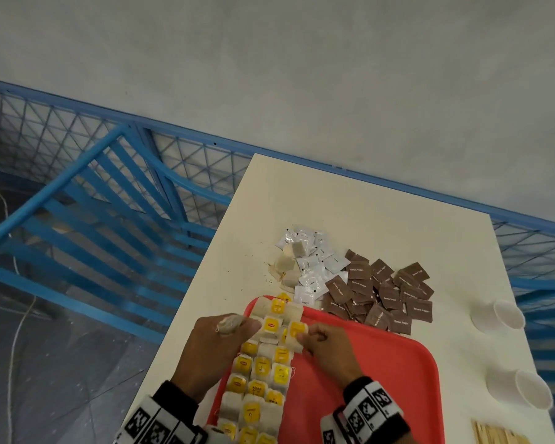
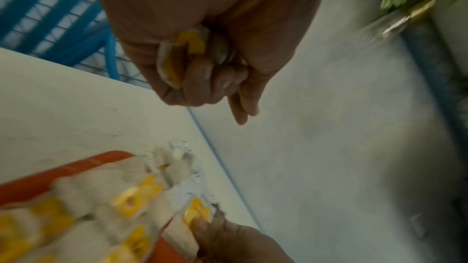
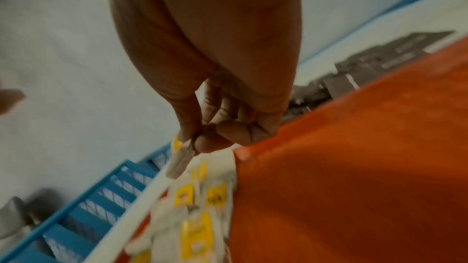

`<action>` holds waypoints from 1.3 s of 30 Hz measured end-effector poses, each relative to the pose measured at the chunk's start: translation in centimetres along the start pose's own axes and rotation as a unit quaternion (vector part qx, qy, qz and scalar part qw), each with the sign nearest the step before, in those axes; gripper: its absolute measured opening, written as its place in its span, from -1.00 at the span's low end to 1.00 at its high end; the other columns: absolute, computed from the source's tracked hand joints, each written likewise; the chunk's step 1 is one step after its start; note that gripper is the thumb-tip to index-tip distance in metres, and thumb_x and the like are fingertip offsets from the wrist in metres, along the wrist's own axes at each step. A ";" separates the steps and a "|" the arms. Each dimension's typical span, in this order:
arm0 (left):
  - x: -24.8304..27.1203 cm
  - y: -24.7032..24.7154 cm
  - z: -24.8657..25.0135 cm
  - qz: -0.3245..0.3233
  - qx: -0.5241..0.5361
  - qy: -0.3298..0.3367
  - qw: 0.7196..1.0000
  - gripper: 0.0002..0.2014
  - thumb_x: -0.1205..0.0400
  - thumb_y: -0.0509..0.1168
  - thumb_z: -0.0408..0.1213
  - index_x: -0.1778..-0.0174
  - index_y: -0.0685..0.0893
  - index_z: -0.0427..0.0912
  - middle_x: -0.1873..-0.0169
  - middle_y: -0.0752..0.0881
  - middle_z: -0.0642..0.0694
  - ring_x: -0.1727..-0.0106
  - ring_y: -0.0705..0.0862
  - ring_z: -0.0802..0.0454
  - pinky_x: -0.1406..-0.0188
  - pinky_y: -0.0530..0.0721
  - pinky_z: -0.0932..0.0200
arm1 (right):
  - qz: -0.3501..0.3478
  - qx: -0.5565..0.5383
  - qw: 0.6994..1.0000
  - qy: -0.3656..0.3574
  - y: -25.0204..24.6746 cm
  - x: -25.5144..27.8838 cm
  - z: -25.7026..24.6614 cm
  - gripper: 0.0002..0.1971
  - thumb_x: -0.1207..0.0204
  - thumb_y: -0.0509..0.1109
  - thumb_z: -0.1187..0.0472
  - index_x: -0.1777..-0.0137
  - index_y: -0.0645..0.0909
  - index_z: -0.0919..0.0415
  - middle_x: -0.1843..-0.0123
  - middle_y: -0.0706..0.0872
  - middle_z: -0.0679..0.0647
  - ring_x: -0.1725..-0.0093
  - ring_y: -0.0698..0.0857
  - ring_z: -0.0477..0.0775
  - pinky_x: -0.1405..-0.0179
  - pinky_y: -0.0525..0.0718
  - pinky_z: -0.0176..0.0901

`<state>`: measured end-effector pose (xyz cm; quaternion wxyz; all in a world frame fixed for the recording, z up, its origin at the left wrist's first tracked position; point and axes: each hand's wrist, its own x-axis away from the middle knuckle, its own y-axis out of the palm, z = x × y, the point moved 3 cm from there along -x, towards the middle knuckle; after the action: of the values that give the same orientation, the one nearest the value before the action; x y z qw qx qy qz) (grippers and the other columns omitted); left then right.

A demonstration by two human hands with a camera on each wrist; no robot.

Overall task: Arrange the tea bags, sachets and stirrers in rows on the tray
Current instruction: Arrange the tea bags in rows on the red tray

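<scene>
Pale grey flooring and a blue mesh railing (image 1: 77,149) are seen behind a cream table (image 1: 350,213), on which a red tray (image 1: 382,379) is set at the near edge. Rows of tea bags (image 1: 260,366) with yellow tags are laid along the tray's left side. A single tea bag (image 1: 297,336) at the right edge of the rows is pinched between thumb and fingers of the right hand (image 1: 327,350). Several more tea bags are bunched in the curled fingers of the left hand (image 1: 212,350), which is held over the tray's left rim. Beyond the tray, white sachets (image 1: 314,267) with a few loose tea bags and a heap of brown sugar sachets (image 1: 382,293) are piled on the table. Two white paper cups (image 1: 507,315) are lying on their sides to the right, and wooden stirrers (image 1: 497,432) are partly seen at the near right corner.
</scene>
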<state>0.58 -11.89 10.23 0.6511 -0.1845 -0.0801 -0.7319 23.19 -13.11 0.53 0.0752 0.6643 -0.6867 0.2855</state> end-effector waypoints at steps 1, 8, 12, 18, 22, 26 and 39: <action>0.0 -0.2 -0.5 0.002 -0.019 -0.005 1.000 -0.80 -0.61 0.44 -0.24 0.24 0.82 -0.29 0.66 0.57 0.15 0.62 0.46 0.30 0.55 0.41 0.40 | -0.006 -0.008 1.000 0.014 0.5 -0.3 0.7 -0.85 -0.51 0.54 0.31 0.30 0.72 0.23 0.50 0.71 -0.04 0.54 0.58 -0.20 0.43 0.51 -0.30; -0.3 -0.5 -2.8 -0.002 -0.042 -0.042 0.998 -0.70 -0.61 0.44 -0.13 0.21 0.79 -0.35 0.59 0.62 0.06 0.59 0.46 0.30 0.51 0.46 0.33 | 0.038 0.045 0.998 0.027 2.2 -2.8 1.9 -0.82 -0.40 0.61 0.31 0.36 0.69 0.25 0.45 0.71 0.02 0.45 0.60 -0.07 0.36 0.57 -0.14; -0.3 -0.3 -3.1 -0.010 -0.018 -0.067 0.998 -0.68 -0.62 0.43 -0.11 0.18 0.77 -0.35 0.60 0.63 0.08 0.58 0.52 0.30 0.51 0.53 0.33 | 0.087 0.098 0.991 0.004 2.8 -2.6 2.1 -0.71 -0.30 0.64 0.30 0.31 0.52 0.15 0.43 0.59 -0.08 0.45 0.49 -0.16 0.49 0.47 -0.38; 0.2 0.2 -3.0 -0.057 0.034 -0.108 0.992 -0.82 -0.62 0.44 -0.15 0.17 0.82 -0.19 0.58 0.56 -0.09 0.53 0.50 0.10 0.50 0.52 0.16 | 0.094 0.109 0.990 0.007 3.4 -2.5 2.5 -0.59 -0.26 0.66 0.20 0.25 0.39 0.12 0.34 0.54 -0.04 0.36 0.46 -0.09 0.44 0.34 -0.28; 0.7 0.9 -2.3 -0.090 0.054 -0.117 0.988 -0.70 -0.56 0.45 -0.07 0.06 0.82 -0.29 0.61 0.42 -0.07 0.57 0.36 0.07 0.51 0.41 0.22 | 0.094 0.130 0.987 -0.027 2.4 -1.6 0.2 -0.62 -0.31 0.62 0.21 0.30 0.37 0.09 0.37 0.49 -0.05 0.38 0.41 -0.10 0.43 0.31 -0.26; 1.2 1.6 -1.5 -0.147 0.071 -0.123 0.979 -0.76 -0.69 0.33 -0.12 0.02 0.86 -0.16 0.53 0.42 -0.06 0.53 0.37 0.09 0.52 0.39 0.24 | 0.052 0.060 0.987 -0.143 0.2 2.2 -5.6 -0.80 -0.48 0.57 0.19 0.29 0.61 0.13 0.47 0.56 -0.17 0.46 0.46 -0.21 0.43 0.41 -0.41; 4.1 4.6 0.8 -0.289 0.012 -0.059 0.955 -0.75 -0.76 0.25 -0.21 -0.07 0.78 -0.29 0.57 0.54 -0.02 0.59 0.38 0.10 0.54 0.33 0.21 | -0.079 -0.021 0.981 -0.176 -4.5 9.2 -12.4 -0.85 -0.50 0.53 0.20 0.13 0.74 0.31 0.38 0.72 0.06 0.38 0.63 -0.17 0.34 0.56 -0.40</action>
<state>4.85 -16.00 11.94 0.4080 -0.1884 -0.1765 -0.8757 23.11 -14.80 16.57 -0.0100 0.7547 -0.6402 0.1428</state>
